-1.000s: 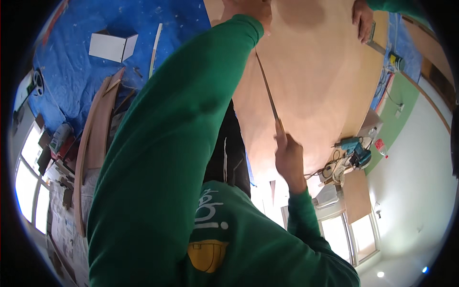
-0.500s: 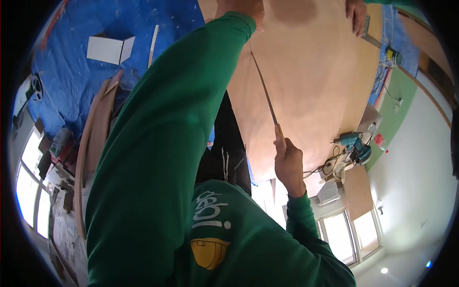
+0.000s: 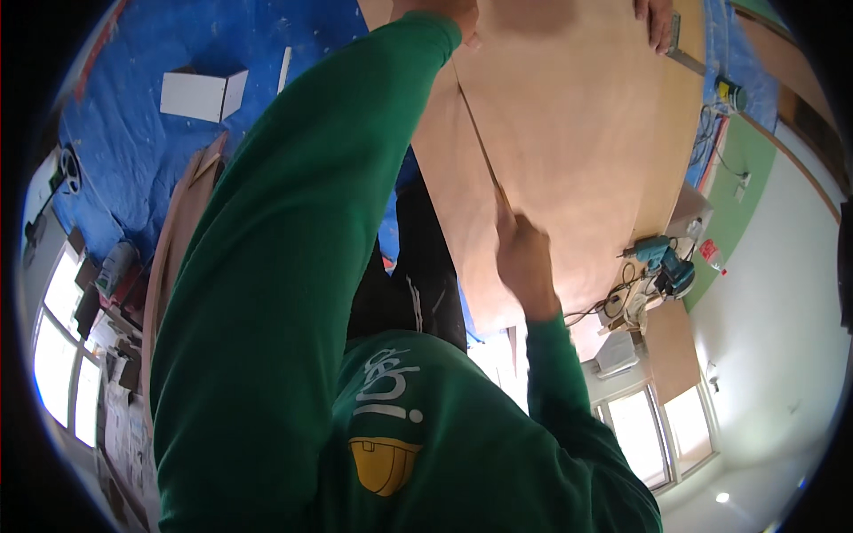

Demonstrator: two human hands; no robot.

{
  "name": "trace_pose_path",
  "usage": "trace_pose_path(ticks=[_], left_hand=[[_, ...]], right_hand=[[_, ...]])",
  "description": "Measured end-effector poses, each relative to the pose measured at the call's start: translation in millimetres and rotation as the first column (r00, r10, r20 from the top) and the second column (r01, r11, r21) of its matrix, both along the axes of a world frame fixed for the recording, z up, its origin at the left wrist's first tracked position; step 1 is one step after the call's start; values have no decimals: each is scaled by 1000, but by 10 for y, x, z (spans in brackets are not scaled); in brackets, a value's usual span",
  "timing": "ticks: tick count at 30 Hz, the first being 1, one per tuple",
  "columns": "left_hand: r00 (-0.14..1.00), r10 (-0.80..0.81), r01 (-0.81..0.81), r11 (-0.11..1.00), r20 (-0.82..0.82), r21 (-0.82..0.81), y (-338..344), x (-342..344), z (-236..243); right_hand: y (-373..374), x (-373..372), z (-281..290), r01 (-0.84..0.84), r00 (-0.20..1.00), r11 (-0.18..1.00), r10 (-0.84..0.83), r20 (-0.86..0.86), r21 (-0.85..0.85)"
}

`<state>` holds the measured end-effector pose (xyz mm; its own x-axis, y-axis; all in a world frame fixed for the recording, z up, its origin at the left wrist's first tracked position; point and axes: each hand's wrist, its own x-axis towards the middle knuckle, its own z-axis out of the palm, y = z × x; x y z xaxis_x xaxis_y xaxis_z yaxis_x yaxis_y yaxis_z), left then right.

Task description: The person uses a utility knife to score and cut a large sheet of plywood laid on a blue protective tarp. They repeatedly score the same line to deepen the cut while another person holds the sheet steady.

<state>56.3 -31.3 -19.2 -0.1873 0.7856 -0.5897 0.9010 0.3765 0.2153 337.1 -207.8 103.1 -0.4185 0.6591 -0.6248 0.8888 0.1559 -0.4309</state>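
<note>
My right hand (image 3: pixel 524 253) is closed round the handle of a long, thin handsaw (image 3: pixel 480 133), whose blade runs up along a narrow line in a large plywood sheet (image 3: pixel 569 169). My left hand (image 3: pixel 451 19) is at the top of the view on the sheet, near that line; its fingers are mostly hidden or cut off. At the top right another person's hand (image 3: pixel 656 25) rests beside a metal bar or square (image 3: pixel 684 58) near the sheet's edge.
Blue sheeting (image 3: pixel 115 151) lies at left with a white folded panel (image 3: pixel 195 95) and wooden boards (image 3: pixel 173 240). At right are a teal power tool (image 3: pixel 662 266) with cords, a plastic bottle (image 3: pixel 711 255), a can (image 3: pixel 730 93) and a green-and-white wall (image 3: pixel 773 293).
My right hand has moved up and slightly left along the line with the saw. My left hand and the other person's hand appear slightly higher and further left.
</note>
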Motion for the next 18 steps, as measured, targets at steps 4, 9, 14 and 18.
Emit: trace_pose_path(ticks=[4,9,14,18], left_hand=[[1000,14,-12,997,26,-79,47,-71,348],[999,-31,33,997,42,-63,168,137,277],[997,-20,24,998,68,-49,145,40,291],[998,17,-14,999,60,-40,16,-7,187]], right_hand=[[-127,216,131,54,998,994,-53,16,-94],[632,-674,-1406,73,997,993,-71,-24,91],[418,-447,-1014,-178,984,963,173,41,202],[-175,135,155,90,996,993,-89,14,-76]])
